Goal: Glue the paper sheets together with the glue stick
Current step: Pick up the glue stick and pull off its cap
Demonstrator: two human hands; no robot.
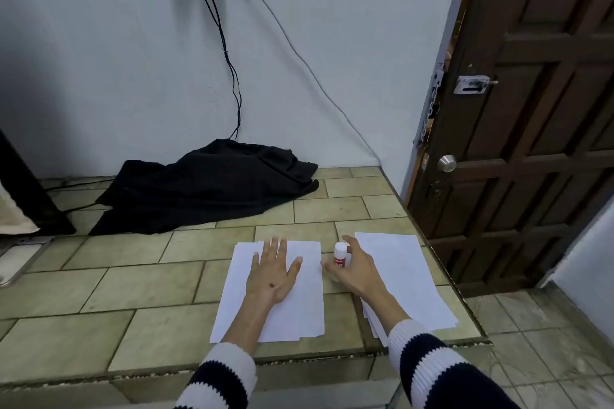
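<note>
Fingers of the left hand [270, 271] are lying spread and flat, pressing the paper sheets [299, 309] onto the tiled counter [133, 292]. The right hand [354, 267] is curling round the upright glue stick [339, 254], which is standing between those sheets and a second stack [408, 276]; contact looks likely, not certain. A hasty grab is likely to tip the stick or skew the stack under the forearm.

Lower body of glue stick [340, 254] behind right hand [357, 267], label unreadable
</note>
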